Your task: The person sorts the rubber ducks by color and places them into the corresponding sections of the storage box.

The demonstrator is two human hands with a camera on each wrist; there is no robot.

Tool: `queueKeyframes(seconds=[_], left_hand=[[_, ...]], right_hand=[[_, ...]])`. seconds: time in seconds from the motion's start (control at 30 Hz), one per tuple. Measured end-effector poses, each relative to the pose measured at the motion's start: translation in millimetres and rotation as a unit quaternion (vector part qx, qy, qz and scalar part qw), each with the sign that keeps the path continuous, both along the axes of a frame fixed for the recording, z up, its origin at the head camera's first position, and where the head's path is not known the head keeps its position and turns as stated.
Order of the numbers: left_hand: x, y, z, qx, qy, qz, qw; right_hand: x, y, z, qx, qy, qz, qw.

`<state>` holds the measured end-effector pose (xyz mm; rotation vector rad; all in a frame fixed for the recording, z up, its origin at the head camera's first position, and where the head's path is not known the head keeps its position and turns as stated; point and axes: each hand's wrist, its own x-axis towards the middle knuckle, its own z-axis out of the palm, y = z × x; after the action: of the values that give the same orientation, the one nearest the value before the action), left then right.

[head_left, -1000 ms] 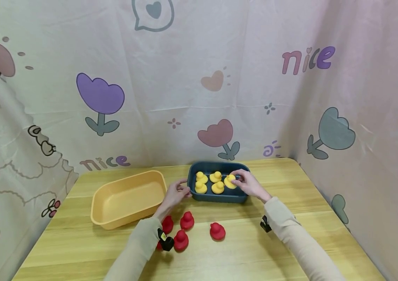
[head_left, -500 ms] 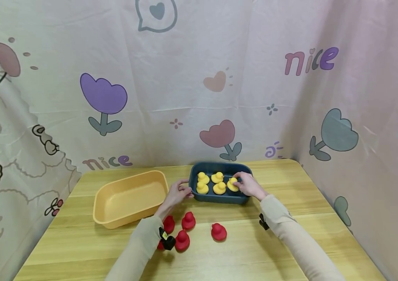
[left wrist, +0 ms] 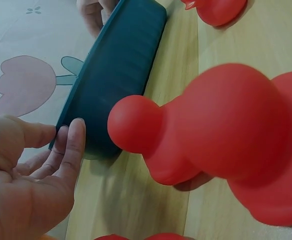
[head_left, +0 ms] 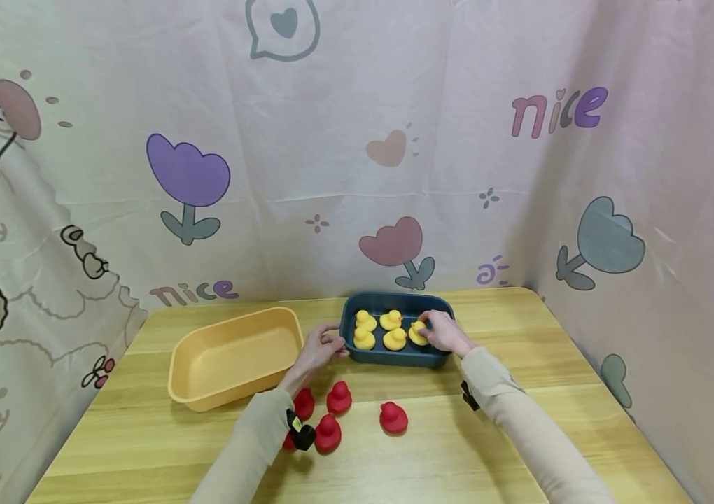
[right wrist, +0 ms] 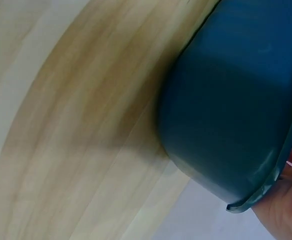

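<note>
A dark blue plastic bin (head_left: 395, 357) stands at the back of the table with several yellow rubber ducks (head_left: 365, 339) in two rows inside. My left hand (head_left: 318, 352) pinches the bin's left end, thumb and fingertips at the rim, as the left wrist view shows. Reaching over the right end, my right hand (head_left: 447, 333) holds the rightmost yellow duck (head_left: 418, 334) low in the bin. In the right wrist view the bin's wall (right wrist: 226, 110) hides the duck and most of the fingers.
An orange-yellow bin (head_left: 237, 353) lies angled on the left. Several red rubber ducks (head_left: 328, 434) are on the table by my left forearm, one partly behind the wrist camera. A lone red duck (head_left: 393, 418) sits farther right. A patterned cloth (head_left: 306, 245) hangs behind the table.
My right hand has lowered the yellow duck slightly toward the near right part of the blue bin, then stayed almost still. The left hand keeps its place at the rim.
</note>
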<state>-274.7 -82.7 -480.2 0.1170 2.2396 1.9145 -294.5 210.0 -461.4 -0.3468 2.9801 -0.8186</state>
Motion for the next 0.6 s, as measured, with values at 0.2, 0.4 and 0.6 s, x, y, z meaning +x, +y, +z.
queueKeyframes(seconds=[0.2,0.4,0.6], left_hand=[[0.0,0.4,-0.2,0.005,0.001,0.002,1.0000],[0.4,0.0,-1.0,0.006,0.006,-0.002,1.0000],[-0.4,0.6,-1.9,0.012,0.005,0.002,0.9999]], right_hand=[[-2.1,-1.3,-0.6,0.003,-0.007,-0.004,1.0000],[-2.6,-1.8,-1.7,-0.001,-0.020,-0.009,0.9998],[-1.7,-1.8,-0.8,0.002,-0.011,-0.006,0.9999]])
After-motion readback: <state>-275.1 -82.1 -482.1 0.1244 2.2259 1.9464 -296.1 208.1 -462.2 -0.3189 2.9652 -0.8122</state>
